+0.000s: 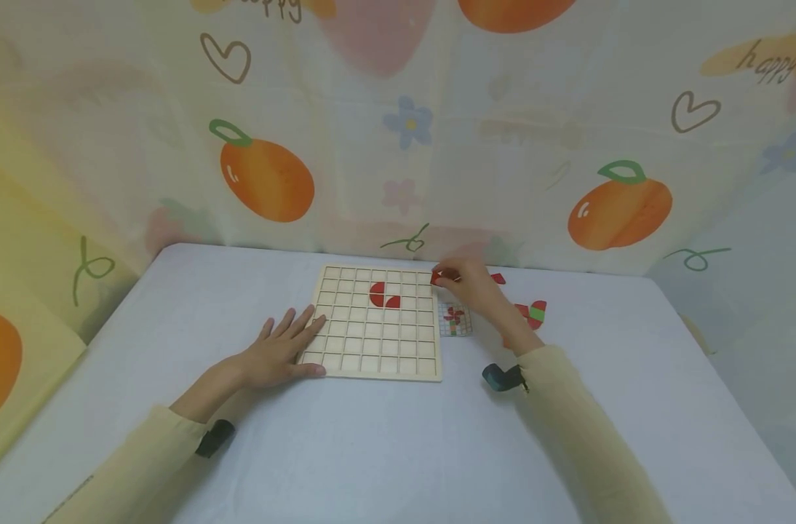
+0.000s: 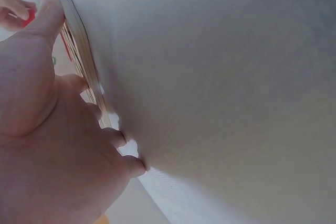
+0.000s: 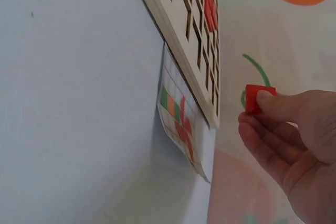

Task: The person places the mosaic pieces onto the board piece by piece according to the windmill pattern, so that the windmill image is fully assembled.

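Fingers of your right hand (image 3: 304, 140) pinch red tile (image 3: 252, 102) | your left hand (image 1: 276, 355) lies spread against grid board (image 1: 372, 346) | loosened pinch could drop tile askew

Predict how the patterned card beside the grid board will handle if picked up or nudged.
The patterned card looks thin, so it is probably light and easily slid. In the right wrist view it appears bowed off the white tabletop, suggesting it would flex when pinched. Pushed against the visibly thicker grid board, it might buckle.
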The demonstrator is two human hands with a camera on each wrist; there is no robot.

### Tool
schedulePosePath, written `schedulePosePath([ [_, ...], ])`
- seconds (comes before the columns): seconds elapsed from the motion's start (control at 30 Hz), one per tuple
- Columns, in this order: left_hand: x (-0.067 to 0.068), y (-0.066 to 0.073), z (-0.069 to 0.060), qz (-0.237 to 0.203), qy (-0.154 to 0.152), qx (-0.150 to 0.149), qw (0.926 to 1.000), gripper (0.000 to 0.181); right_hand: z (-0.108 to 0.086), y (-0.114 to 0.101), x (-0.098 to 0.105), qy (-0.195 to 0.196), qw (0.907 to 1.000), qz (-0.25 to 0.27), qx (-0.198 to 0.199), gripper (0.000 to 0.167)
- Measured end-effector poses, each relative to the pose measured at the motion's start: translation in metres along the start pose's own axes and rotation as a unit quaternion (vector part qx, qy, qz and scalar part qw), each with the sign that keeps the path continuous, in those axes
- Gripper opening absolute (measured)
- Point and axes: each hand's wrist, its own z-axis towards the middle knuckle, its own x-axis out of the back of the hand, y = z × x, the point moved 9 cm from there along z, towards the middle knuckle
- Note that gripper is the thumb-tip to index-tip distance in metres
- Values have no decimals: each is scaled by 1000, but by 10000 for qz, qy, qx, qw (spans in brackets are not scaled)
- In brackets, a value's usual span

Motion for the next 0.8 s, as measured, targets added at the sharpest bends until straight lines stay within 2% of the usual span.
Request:
schedulePosePath([
  [0.07,-2,-2,1,106,-38,55,9999,94,1,-1,-5,-41,10000,-10,-10,22],
  [0.3,6,7,0,-154,-14,2,9999,92,2,-4,-18,-234,9996,51,-160,28],
  [0.47,8,9,0,-61,1,26,10000,91,3,-7,-27,-412,9988,184,-173,25],
  [0.8,6,9,-4,-107,-95,127,9998,91,4,-18,-46,-564,9984,9,46,23],
])
